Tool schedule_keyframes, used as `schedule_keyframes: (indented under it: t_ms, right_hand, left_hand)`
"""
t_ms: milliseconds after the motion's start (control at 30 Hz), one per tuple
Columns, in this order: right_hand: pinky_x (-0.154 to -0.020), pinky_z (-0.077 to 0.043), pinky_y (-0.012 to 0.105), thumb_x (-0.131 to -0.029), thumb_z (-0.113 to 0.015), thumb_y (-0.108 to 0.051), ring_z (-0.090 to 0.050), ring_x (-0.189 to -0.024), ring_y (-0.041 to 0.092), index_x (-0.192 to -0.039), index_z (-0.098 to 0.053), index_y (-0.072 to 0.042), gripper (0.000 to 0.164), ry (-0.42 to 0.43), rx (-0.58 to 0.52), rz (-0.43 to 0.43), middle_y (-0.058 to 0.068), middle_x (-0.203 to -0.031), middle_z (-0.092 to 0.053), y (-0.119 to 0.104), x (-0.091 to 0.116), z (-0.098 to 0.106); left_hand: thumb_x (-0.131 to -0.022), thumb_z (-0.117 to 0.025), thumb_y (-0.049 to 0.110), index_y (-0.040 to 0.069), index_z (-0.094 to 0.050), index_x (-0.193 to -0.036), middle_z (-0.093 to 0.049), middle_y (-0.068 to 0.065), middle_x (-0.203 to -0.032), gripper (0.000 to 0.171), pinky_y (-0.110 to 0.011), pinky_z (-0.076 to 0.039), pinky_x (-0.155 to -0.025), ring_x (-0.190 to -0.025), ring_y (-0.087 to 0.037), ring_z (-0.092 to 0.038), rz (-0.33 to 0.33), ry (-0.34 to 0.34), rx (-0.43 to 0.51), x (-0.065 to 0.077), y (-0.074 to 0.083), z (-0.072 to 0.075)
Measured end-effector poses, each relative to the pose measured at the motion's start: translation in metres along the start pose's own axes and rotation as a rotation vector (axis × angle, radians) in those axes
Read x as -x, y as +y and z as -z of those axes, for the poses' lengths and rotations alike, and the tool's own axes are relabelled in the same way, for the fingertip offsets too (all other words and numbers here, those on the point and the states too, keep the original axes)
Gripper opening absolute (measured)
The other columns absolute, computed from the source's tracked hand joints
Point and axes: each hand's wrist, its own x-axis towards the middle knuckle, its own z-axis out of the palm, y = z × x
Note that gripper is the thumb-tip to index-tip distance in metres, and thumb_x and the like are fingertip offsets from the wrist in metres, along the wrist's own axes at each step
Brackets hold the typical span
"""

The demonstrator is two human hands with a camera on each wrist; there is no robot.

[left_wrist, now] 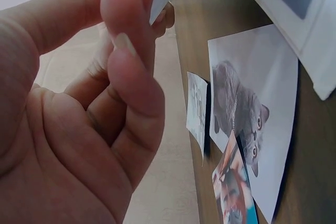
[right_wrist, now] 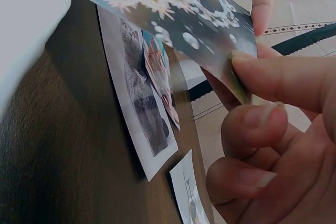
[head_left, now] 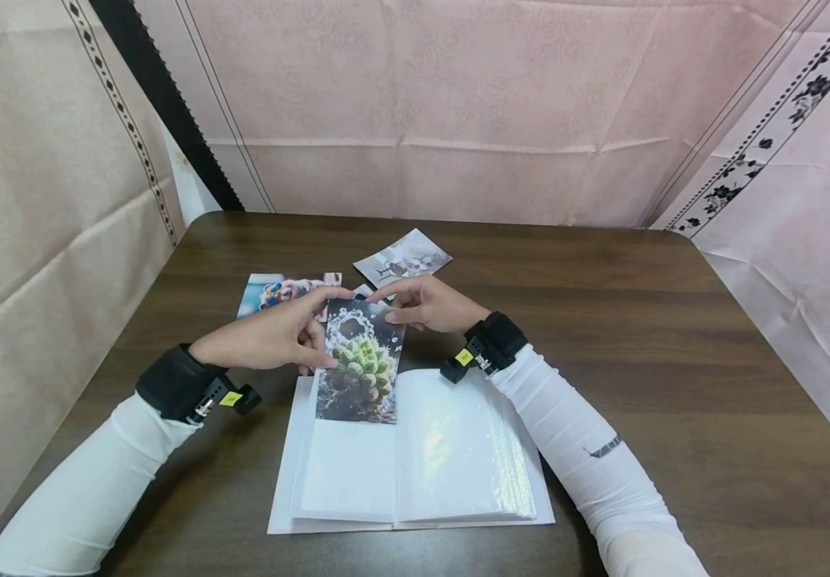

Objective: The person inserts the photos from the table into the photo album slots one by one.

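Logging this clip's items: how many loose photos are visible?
4: succulent photo in left hand and right hand; cat photo, colorful photo and pale photo on the table beyond the album. More may be hidden.

Table [head_left: 674, 361]: dark brown, wood grain streaks. Album [head_left: 346, 473]: white throughout, faint yellowish glare on the right page. Succulent photo [head_left: 360, 365]: dark grey ground, white spots, green rosette with pinkish tips. Photo nearest the table's far edge [head_left: 404, 258]: pale grey, darker grey motif. Photo towards the far left corner [head_left: 263, 295]: light blue, red and pink. Cat photo [left_wrist: 239, 103]: grey cat, whitish ground. Sleeves [head_left: 108, 473]: white. Wristbands [head_left: 173, 381]: black, yellow patch. Backcloth [head_left: 501, 96]: pale pink. Right-hand cloth [head_left: 783, 152]: black floral border.
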Motion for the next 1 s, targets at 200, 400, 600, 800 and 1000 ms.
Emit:
schedule_keyframes:
  t_ms: [200,400,600,800,1000]
  right_hand:
    - [-0.052,-0.037,0.025,-0.097,-0.065,-0.001,-0.042,-0.053,0.017,-0.134,-0.062,-0.002,0.038,-0.01,0.002,-0.014,0.004,-0.065,-0.048,0.001,-0.0003,-0.0002]
    - [-0.052,-0.037,0.024,-0.097,-0.062,0.002,-0.042,-0.052,0.014,-0.133,-0.061,0.0,0.036,-0.03,0.006,0.002,0.017,-0.077,-0.063,0.0011,-0.0003,-0.0002]
    - [-0.052,-0.038,0.023,-0.097,-0.061,0.003,-0.043,-0.052,0.013,-0.13,-0.061,0.002,0.033,-0.049,0.002,-0.01,0.008,-0.079,-0.069,0.0002,-0.0006,0.0001]
    - [-0.054,-0.039,0.024,-0.1,-0.059,0.0,-0.045,-0.054,0.014,-0.128,-0.062,0.002,0.028,-0.076,-0.019,-0.049,0.016,-0.077,-0.064,-0.0022,0.0,-0.001]
    - [-0.054,-0.038,0.024,-0.101,-0.056,-0.001,-0.043,-0.053,0.014,-0.126,-0.063,0.001,0.026,-0.109,-0.001,-0.07,0.022,-0.073,-0.05,-0.0036,0.0002,-0.0024]
  left_hand:
    - [-0.09,-0.078,0.016,0.017,-0.017,-0.16,-0.072,-0.005,-0.079,0.092,-0.042,-0.057,-0.064,-0.067,-0.03,-0.067,0.002,0.004,-0.006,-0.0001,0.0004,-0.0001]
    - [-0.09,-0.078,0.015,0.018,-0.02,-0.158,-0.072,-0.005,-0.079,0.089,-0.042,-0.058,-0.064,-0.067,-0.029,-0.067,0.005,0.005,-0.004,-0.0007,-0.0005,-0.0003]
    - [-0.09,-0.077,0.015,0.017,-0.022,-0.157,-0.072,-0.005,-0.08,0.086,-0.041,-0.057,-0.064,-0.067,-0.029,-0.067,0.0,0.006,-0.004,-0.0009,-0.0004,-0.0005]
    - [-0.09,-0.078,0.016,0.017,-0.026,-0.156,-0.071,-0.007,-0.079,0.083,-0.041,-0.057,-0.064,-0.067,-0.031,-0.066,0.012,0.007,0.008,-0.0008,0.0003,-0.0008]
    - [-0.091,-0.077,0.017,0.016,-0.03,-0.154,-0.069,-0.006,-0.075,0.078,-0.041,-0.057,-0.066,-0.067,-0.036,-0.064,0.01,0.006,-0.01,-0.0011,0.0001,-0.0014]
